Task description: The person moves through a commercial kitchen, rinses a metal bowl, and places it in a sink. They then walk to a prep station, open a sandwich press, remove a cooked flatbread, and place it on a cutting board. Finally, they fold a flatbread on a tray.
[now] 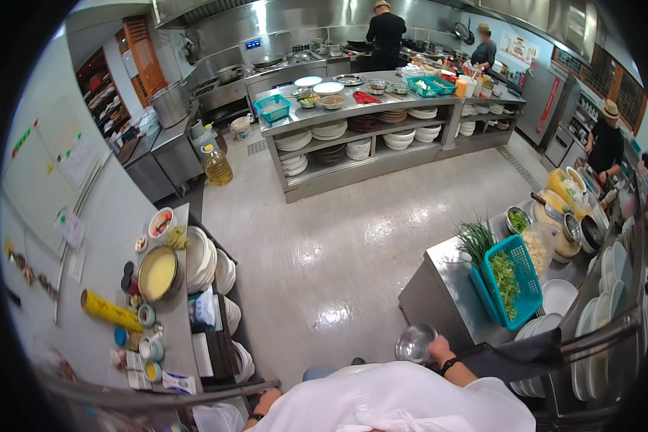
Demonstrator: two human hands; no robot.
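Observation:
My right hand (441, 350), with a dark band at the wrist, grips the rim of a shiny metal bowl (414, 343), which looks empty and hangs over the floor beside the right counter. At the lower left, my left hand (268, 401) is close to the end of a dark rail (194, 397); whether its fingers hold the rail is unclear. Near the right hand, a teal plastic basket of leafy greens (513, 283) leans on the steel counter (445, 281), with long green stalks (476, 243) behind it. A bowl of yellow liquid (161, 274) stands on the left counter.
A steel island (281, 127) with shelves of plates stands ahead across the tiled floor. Three co-workers are at far stations: one at the stove (386, 32), others at the right. Oil jugs (216, 165) stand on the floor. Plate stacks (198, 259) line the left counter's edge.

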